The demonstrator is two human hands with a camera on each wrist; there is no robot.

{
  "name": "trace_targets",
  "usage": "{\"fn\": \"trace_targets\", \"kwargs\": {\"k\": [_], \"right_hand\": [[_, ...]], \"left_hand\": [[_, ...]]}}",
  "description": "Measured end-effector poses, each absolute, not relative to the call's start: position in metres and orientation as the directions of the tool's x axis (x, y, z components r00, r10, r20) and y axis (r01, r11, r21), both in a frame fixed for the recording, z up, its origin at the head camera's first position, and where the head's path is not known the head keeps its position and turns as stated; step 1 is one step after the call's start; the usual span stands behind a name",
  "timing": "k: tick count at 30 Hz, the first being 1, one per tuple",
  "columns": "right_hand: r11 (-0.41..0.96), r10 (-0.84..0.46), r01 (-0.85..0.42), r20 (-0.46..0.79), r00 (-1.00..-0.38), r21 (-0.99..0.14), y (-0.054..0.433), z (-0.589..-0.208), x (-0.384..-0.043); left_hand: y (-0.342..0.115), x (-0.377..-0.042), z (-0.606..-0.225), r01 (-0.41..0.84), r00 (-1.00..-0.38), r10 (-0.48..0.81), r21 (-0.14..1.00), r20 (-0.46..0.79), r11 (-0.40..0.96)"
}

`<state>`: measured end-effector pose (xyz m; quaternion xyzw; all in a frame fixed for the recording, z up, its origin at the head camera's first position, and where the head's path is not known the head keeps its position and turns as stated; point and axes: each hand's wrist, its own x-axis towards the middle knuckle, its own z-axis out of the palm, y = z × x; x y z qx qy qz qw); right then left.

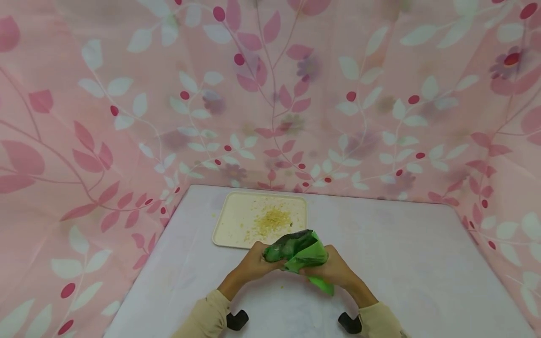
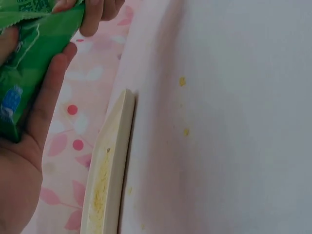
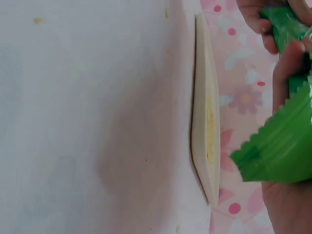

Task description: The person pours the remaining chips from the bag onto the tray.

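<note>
A crinkled green plastic snack packet [image 1: 304, 256] is held up over the table, in front of a cream tray [image 1: 226, 230]. My left hand [image 1: 257, 264] grips its left side, where the plastic looks darker. On the other side, my right hand [image 1: 336, 268] holds the brighter green part, and a strip of it hangs below that hand. Pale lettering and a small blue print show on the packet [image 2: 36, 63] in the left wrist view. The right wrist view has its zigzag-cut end [image 3: 273, 146] sticking out past the right hand. The packet's contents are hidden.
Yellow crumbs [image 1: 272, 219] are heaped and scattered on the tray. A few more crumbs [image 2: 182, 81] lie on the white table [image 1: 401, 253]. Pink floral cloth [image 1: 274, 94] walls in the table's back and sides. Black wrist pieces [image 1: 237, 320] show beside the sleeves.
</note>
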<state>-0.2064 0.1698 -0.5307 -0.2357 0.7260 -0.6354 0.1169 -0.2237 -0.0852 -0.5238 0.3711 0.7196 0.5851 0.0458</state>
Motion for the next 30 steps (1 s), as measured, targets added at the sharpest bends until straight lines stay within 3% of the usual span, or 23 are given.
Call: {"fn": "trace_targets", "kwargs": {"k": [5,7,14,19,23,30], "right_hand": [[0.137,-0.394,-0.274,0.202,-0.897,-0.952,0.159,-0.516,-0.196],[0.147,-0.38,-0.257,0.186,-0.906,-0.955,0.158,-0.513,-0.194],[0.18,-0.413,-0.225,0.134,-0.901,-0.958,0.167,-0.528,-0.2],[0.26,-0.346,-0.191,0.093,-0.934,-0.946,0.163,-0.532,-0.199],[0.259,-0.35,-0.239,0.14,-0.926,-0.936,0.162,-0.533,-0.202],[0.228,-0.401,-0.255,0.148,-0.904,-0.94,0.17,-0.51,-0.201]], "left_hand": [[-0.078,-0.217,-0.509,0.647,-0.651,0.532,0.762,0.541,0.017],[-0.077,-0.217,-0.508,0.644,-0.66,0.531,0.764,0.532,0.035],[-0.085,-0.225,-0.52,0.432,-0.732,0.598,0.901,0.327,0.035],[-0.083,-0.217,-0.506,0.518,-0.707,0.58,0.855,0.405,0.035],[-0.081,-0.215,-0.501,0.617,-0.674,0.556,0.785,0.487,0.061],[-0.081,-0.221,-0.508,0.549,-0.694,0.594,0.833,0.407,0.071]]}}
